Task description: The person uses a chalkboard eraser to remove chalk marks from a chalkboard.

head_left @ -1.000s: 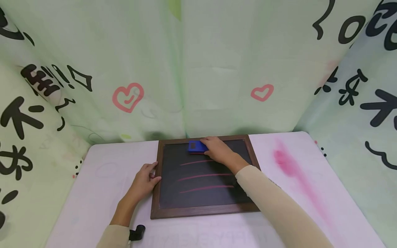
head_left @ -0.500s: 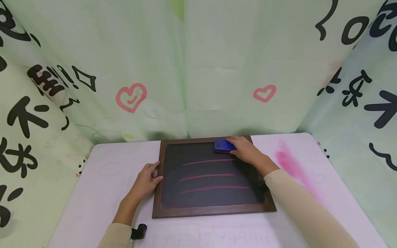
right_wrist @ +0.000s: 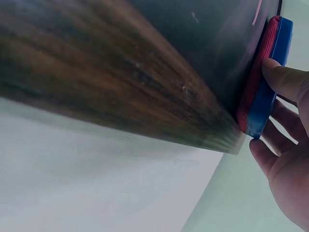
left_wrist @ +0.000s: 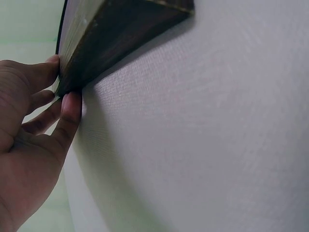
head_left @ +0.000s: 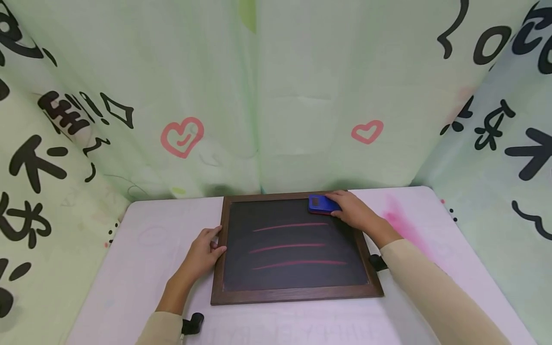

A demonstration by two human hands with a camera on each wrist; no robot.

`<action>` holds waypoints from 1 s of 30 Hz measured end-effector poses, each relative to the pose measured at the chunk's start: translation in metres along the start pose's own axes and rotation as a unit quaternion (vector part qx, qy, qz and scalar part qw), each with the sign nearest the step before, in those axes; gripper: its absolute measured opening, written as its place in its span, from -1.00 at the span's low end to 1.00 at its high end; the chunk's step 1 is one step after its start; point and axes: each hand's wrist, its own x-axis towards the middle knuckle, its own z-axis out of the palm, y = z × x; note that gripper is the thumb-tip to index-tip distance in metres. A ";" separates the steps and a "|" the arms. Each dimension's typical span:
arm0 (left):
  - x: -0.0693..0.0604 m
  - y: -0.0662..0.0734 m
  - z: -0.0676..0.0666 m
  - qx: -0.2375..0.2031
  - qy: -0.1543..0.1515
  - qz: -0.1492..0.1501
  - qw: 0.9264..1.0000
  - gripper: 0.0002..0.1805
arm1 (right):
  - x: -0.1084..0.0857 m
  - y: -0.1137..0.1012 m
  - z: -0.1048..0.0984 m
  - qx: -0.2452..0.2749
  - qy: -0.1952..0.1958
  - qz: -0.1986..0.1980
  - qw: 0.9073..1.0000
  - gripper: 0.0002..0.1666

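From far left to far right, a pale green curtain with black characters and pink hearts is hanging behind a whitish bench. At left, a person's left hand, below it a beige sleeve, is pinching the left edge of a brown wooden frame between thumb and fingers. The frame is surrounding a black chalkboard that is lying on the bench. Three pink lines are running across the board, one below another. Further right, a blue eraser is sitting near the board's top-right corner, its red pad facing the black surface. The right hand is pinching the eraser's right end between thumb and fingers. Beyond, a pink smear is marking the bench.
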 end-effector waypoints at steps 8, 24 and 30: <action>-0.001 0.001 -0.001 0.003 0.001 0.001 1.000 -0.31 | 0.005 -0.004 0.002 -0.007 0.004 -0.024 1.000 -0.34; -0.001 0.002 0.000 0.004 0.000 -0.003 1.000 -0.30 | 0.043 -0.055 0.015 -0.016 -0.056 -0.039 0.998 -0.30; 0.000 0.001 0.000 0.001 0.002 0.002 1.000 -0.30 | 0.056 -0.073 0.022 -0.020 -0.063 -0.048 0.997 -0.29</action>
